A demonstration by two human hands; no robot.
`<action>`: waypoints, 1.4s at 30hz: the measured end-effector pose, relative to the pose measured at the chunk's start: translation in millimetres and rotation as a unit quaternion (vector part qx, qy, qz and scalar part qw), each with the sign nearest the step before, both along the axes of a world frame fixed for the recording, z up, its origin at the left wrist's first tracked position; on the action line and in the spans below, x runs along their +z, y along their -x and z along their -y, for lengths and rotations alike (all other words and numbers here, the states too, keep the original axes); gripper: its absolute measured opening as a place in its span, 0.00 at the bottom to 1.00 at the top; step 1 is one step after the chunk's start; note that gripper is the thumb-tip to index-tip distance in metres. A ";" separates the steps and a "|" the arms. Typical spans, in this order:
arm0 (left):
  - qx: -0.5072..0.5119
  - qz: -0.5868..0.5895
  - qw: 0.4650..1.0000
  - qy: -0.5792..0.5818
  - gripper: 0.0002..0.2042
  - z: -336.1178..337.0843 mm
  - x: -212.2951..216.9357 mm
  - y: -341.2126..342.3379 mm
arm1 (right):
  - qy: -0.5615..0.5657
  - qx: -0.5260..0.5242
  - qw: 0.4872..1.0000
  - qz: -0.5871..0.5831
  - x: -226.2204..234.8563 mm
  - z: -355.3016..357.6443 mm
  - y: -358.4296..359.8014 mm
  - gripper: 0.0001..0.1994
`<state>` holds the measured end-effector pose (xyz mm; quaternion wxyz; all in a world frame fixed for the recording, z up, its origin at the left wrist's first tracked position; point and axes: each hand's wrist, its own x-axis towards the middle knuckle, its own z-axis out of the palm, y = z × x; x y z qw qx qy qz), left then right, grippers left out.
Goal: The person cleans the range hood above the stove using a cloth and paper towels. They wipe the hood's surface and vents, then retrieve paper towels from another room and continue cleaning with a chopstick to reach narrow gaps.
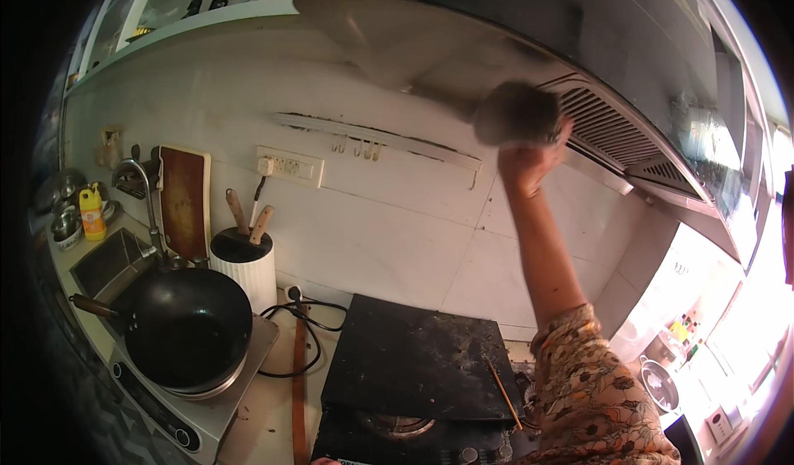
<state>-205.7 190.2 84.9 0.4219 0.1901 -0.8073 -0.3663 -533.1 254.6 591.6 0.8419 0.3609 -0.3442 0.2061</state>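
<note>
My right hand point(533, 163) is raised high, its arm in a flowered sleeve. Its fingers are closed around a dark grey, rounded wad point(519, 116), smeared by motion; it looks like a cloth or pad, but its exact kind does not show. The wad is up against or just in front of the underside of the black range hood point(463, 52), beside the slatted vent point(616, 126). Only a sliver of my left hand point(325, 461) shows at the lower edge, near the front of the black stove point(397, 374); its fingers are mostly hidden.
A wok point(188, 329) rests on a silver cooktop at left. Behind it stand a white ribbed knife holder point(246, 271), a cutting board point(184, 200) and a faucet point(149, 192). A yellow bottle point(93, 215) is by the sink. One chopstick point(504, 395) lies on the stove.
</note>
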 end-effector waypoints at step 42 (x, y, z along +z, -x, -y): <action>-0.061 0.069 0.994 -0.052 0.06 0.1 16.0 9.9 | 0.101 0.189 0.825 0.523 21.8 12.5 131.3 0.19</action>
